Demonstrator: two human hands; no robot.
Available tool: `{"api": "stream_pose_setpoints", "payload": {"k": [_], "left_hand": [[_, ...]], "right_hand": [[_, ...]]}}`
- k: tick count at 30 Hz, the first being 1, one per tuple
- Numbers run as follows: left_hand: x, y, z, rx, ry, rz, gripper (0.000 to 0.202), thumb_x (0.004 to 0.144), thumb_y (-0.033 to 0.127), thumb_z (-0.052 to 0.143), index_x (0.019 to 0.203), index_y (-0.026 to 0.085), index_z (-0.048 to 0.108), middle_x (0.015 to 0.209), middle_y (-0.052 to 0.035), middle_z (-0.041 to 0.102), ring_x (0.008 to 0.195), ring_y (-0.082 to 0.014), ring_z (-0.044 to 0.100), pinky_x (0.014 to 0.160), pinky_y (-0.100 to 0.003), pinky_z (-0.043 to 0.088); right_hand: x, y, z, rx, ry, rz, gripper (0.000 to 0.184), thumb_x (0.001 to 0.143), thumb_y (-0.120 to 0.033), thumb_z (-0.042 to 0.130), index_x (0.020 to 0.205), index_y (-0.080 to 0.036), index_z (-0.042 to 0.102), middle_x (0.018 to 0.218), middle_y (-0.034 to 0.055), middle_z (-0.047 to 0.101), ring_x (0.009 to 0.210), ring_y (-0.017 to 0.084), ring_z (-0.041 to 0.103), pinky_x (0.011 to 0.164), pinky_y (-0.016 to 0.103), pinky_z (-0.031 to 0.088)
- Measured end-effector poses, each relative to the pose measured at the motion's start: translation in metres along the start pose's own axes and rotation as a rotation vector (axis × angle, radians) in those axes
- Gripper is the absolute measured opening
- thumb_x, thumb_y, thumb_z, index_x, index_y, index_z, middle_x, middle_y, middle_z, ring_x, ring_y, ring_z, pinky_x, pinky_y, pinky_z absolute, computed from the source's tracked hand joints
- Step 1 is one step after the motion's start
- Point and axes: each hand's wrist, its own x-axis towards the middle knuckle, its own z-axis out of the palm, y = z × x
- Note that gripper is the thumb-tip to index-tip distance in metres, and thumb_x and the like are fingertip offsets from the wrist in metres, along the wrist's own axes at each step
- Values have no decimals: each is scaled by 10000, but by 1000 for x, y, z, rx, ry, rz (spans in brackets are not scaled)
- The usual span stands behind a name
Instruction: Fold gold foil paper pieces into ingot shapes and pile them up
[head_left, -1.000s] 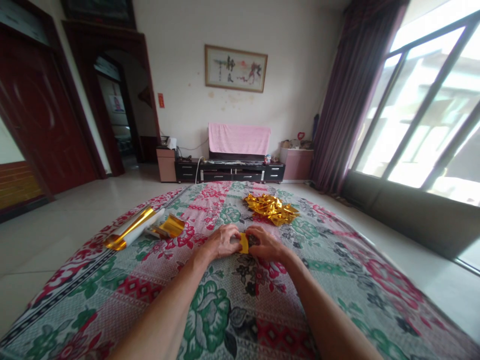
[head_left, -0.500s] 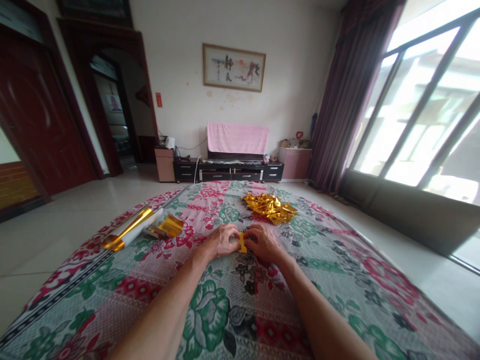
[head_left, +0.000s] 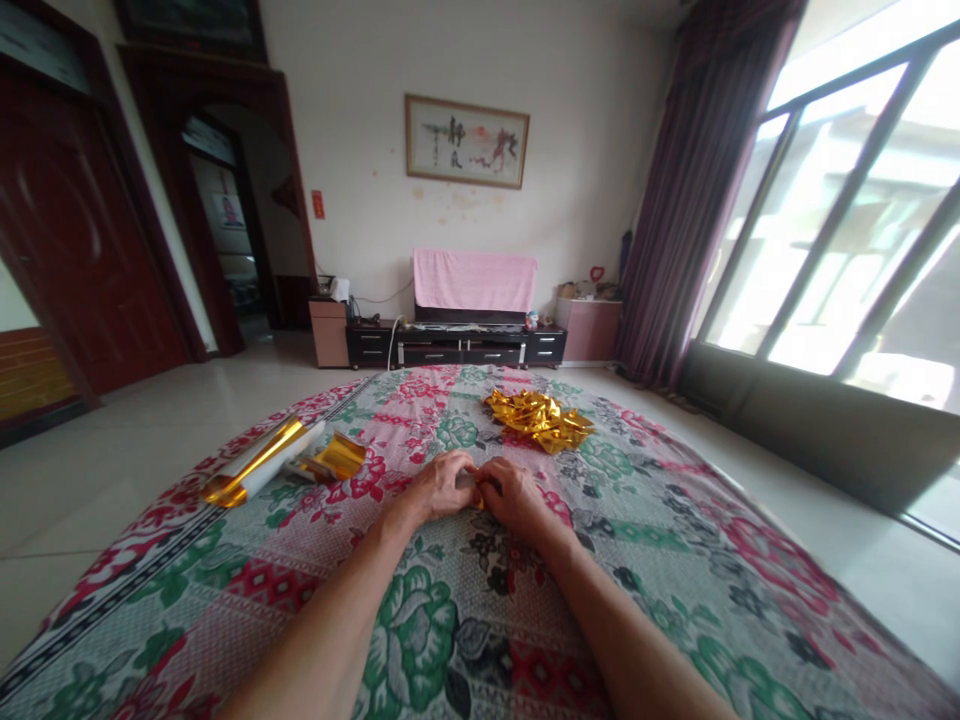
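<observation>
Near the middle of the flowered cloth, my two hands meet, fingertips close together over a small gold piece. My left hand is curled, its fingers and thumb pinching the piece from the left; my right hand pinches it from the right. Only a sliver of gold shows between them, low against the cloth, so I cannot tell its full shape. Beyond my hands, a little to the right, lies a heap of shiny gold pieces, crumpled and overlapping. Over on the left rests a white and gold roll, lying slantwise, with a curved gold sheet just to its right. At the far wall, a pink towel hangs above a black cabinet.
</observation>
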Motion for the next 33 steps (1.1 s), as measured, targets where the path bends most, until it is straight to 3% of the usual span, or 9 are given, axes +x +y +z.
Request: {"api": "stream_pose_setpoints", "payload": {"k": [5,10,15,21,27,33], "left_hand": [[-2,-10,4,96,155,-51,315,623,190,612,936,159,601,1026,-92,603,994,-207,543,893,-333,433],[-2,-14,5,232,175,-134,66,690,202,576,739,159,590,825,-63,601,849,-186,561,804,-324,454],[1,-11,11,313,204,-179,65,717,231,570,718,166,569,779,-47,587,806,-179,551,777,-312,434],[5,-6,13,299,166,-259,43,705,207,578,697,166,586,791,-51,596,855,-187,546,801,-310,415],[6,-2,12,286,134,-253,69,710,148,544,686,178,601,817,-50,610,894,-180,549,825,-291,405],[7,10,6,313,80,-262,98,732,160,502,729,181,597,795,-44,617,812,-174,564,744,-270,412]], "right_hand": [[-1,0,1,-40,-22,-31,211,745,-65,459,786,-168,638,790,40,593,807,139,520,760,242,383],[-2,3,4,-61,-11,-15,207,748,-69,464,793,-169,640,807,41,581,808,138,509,761,242,373],[-3,3,3,-57,-13,-27,229,754,-69,462,826,-175,652,805,38,580,818,139,507,765,241,369],[-3,0,2,-48,-16,-12,252,744,-68,466,834,-189,667,811,33,590,827,145,516,761,242,377],[-4,0,3,-40,2,12,288,738,-65,466,869,-212,675,829,31,595,838,148,521,779,248,379],[-4,-2,0,-24,-5,-2,260,741,-76,469,860,-196,666,835,34,590,827,144,521,774,244,379]]}}
